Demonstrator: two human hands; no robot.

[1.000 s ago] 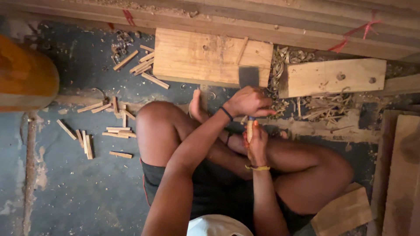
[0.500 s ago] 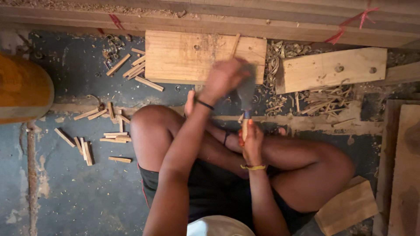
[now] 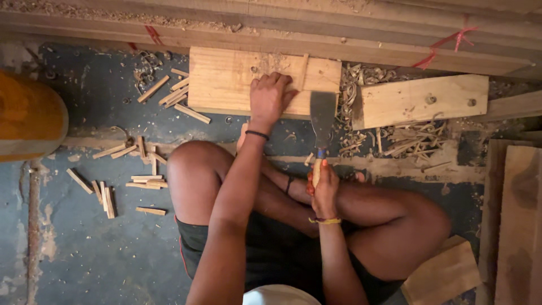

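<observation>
1. At the far left stands a rounded orange drum, and past it short wooden sticks lie scattered on the dark floor beside my knee.
2. My left hand lies palm down on the pale wooden board, fingers slightly spread and pressed flat on its top face. A thin wooden strip lies on the board just beside my fingertips.
3. My right hand is wrapped tight around the wooden handle of the chisel, fingers curled together. The wide flat blade points away from me, its far end at the board's right corner, near my left hand.
4. I judge the danger to be here: if the blade slips sideways off the corner, it could run into my left fingers. If my left hand presses too lightly, the board may slide on the floor.
5. Right of the blade lie curled shavings, then a second board with two dark holes.
6. I see no packages, labels or signs; the only markers are red ties, one at the upper left, one on the long planks at the upper right.
</observation>
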